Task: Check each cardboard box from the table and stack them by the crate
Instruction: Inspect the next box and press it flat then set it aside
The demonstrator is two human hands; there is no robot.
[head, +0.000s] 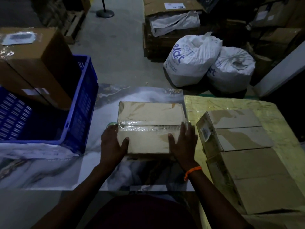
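A flat taped cardboard box (148, 116) lies on the marble-patterned table (49, 171) in the middle of the view. My left hand (112, 144) grips its near left side, thumb on the top face. My right hand (183, 142) grips the near right side the same way, an orange band on its wrist. A blue plastic crate (82, 100) stands to the left on the table, with a large brown carton (38, 63) leaning in it. Two more cardboard boxes lie at the right on a yellow-wrapped surface: a far box (237, 129) and a near box (257, 177).
Two white sacks (193, 60) sit on the floor beyond the table. Stacked cartons (168, 17) and a stand base (105, 13) are farther back. A white panel (280, 70) leans at the right. A small roll of tape (111, 124) peeks out by the left hand.
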